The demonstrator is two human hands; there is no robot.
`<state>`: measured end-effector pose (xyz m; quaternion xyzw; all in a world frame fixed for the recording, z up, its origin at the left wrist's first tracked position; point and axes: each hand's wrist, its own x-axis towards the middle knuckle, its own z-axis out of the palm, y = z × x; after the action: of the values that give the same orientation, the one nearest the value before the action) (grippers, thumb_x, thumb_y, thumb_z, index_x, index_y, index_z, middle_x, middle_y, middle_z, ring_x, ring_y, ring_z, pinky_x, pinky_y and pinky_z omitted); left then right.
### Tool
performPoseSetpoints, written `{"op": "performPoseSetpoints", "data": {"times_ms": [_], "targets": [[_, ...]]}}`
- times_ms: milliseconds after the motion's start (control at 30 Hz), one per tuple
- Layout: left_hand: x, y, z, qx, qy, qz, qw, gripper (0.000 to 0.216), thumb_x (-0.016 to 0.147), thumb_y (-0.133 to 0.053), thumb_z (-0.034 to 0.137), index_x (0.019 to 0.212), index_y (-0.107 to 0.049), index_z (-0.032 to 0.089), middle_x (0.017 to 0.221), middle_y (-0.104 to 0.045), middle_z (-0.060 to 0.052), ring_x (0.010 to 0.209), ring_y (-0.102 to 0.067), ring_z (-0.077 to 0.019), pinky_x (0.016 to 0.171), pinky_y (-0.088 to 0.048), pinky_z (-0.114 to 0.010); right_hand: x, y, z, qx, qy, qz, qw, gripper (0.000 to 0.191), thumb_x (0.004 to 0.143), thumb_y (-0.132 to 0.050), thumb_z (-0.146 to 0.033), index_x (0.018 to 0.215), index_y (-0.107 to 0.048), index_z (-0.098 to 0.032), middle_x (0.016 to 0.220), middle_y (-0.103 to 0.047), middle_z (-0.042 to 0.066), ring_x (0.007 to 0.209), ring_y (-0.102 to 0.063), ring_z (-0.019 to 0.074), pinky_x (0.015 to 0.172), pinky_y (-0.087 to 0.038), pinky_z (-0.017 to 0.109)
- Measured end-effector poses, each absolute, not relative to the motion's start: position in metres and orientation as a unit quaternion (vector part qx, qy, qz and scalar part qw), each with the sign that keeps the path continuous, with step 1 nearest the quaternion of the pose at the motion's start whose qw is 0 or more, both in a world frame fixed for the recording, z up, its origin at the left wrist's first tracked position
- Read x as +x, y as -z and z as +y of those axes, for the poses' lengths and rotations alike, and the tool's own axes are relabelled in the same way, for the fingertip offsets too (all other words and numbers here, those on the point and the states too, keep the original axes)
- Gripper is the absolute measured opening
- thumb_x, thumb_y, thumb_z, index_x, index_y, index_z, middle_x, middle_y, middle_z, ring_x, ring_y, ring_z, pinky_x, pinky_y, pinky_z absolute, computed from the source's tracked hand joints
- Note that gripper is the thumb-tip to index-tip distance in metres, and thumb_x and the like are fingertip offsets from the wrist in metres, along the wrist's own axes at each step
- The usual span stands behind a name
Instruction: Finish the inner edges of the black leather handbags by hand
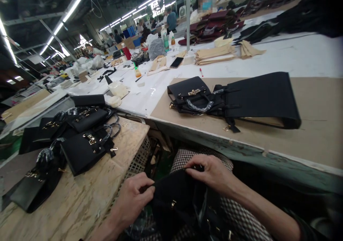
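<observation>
A black handbag [179, 201] lies in my lap over checked trousers, below the table edge. My left hand [134, 198] pinches its left edge with closed fingers. My right hand [211, 171] grips its upper edge, fingers curled round the black material. A gold clasp glints on the bag between my hands. On the cardboard sheet [316, 126] in front of me lies another black handbag [195, 94] with a gold lock, next to a large black folded panel [262, 98].
Several finished black handbags [83, 137] lie on a wooden side table [88, 194] at my left. The long white worktable [294, 55] carries tan paper pieces, a phone [176, 62], bottles and dark red bags. Other people work in the background.
</observation>
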<state>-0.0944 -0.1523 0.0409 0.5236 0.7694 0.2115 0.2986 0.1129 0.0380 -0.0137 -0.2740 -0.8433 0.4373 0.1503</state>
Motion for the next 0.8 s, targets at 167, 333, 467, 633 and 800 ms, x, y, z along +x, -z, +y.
{"op": "performPoseSetpoints", "data": {"times_ms": [167, 333, 467, 633, 800], "targets": [[-0.096, -0.048, -0.144, 0.535, -0.157, 0.773, 0.302, 0.024, 0.089, -0.054, 0.029, 0.072, -0.067, 0.018, 0.074, -0.062, -0.001, 0.071, -0.057, -0.0154, 0.065, -0.038, -0.025, 0.113, 0.009, 0.037, -0.279, -0.424, -0.849, 0.147, 0.008, 0.079, -0.066, -0.022, 0.079, -0.074, -0.025, 0.083, -0.075, -0.001, 0.082, -0.067, 0.0199, 0.075, -0.046, 0.029], [-0.083, -0.052, -0.100, 0.582, -0.177, 0.709, 0.357, 0.017, 0.087, -0.060, 0.035, 0.094, -0.070, 0.022, 0.086, -0.068, 0.001, 0.079, -0.060, -0.0158, 0.069, -0.039, -0.023, 0.109, 0.006, 0.032, -0.276, -0.425, -0.850, 0.145, 0.008, 0.079, -0.066, -0.019, 0.078, -0.073, -0.023, 0.081, -0.073, -0.001, 0.080, -0.065, 0.0183, 0.073, -0.044, 0.028], [-0.064, -0.033, -0.059, 0.616, -0.207, 0.665, 0.369, 0.008, 0.082, -0.063, 0.026, 0.083, -0.067, 0.019, 0.074, -0.063, 0.003, 0.071, -0.056, -0.0137, 0.064, -0.037, -0.022, 0.116, 0.007, 0.037, -0.297, -0.432, -0.841, 0.135, 0.012, 0.075, -0.069, -0.019, 0.087, -0.070, -0.022, 0.089, -0.072, 0.001, 0.088, -0.064, 0.0203, 0.079, -0.045, 0.030], [-0.059, -0.016, -0.040, 0.614, -0.211, 0.656, 0.385, 0.001, 0.077, -0.059, 0.018, 0.077, -0.060, 0.017, 0.066, -0.053, 0.005, 0.062, -0.047, -0.0106, 0.056, -0.031, -0.021, 0.147, 0.000, 0.053, -0.352, -0.483, -0.795, 0.106, 0.051, 0.066, -0.072, -0.014, 0.115, -0.059, -0.022, 0.111, -0.068, 0.003, 0.102, -0.061, 0.0217, 0.089, -0.045, 0.031], [-0.057, -0.014, -0.034, 0.607, -0.224, 0.622, 0.441, 0.024, 0.075, -0.055, 0.013, 0.095, -0.066, 0.020, 0.068, -0.052, 0.007, 0.061, -0.043, -0.0099, 0.055, -0.030, -0.020, 0.166, -0.001, 0.061, -0.354, -0.485, -0.795, 0.090, 0.032, 0.071, -0.069, -0.015, 0.102, -0.066, -0.024, 0.093, -0.071, -0.002, 0.087, -0.064, 0.0199, 0.079, -0.046, 0.029]]}}
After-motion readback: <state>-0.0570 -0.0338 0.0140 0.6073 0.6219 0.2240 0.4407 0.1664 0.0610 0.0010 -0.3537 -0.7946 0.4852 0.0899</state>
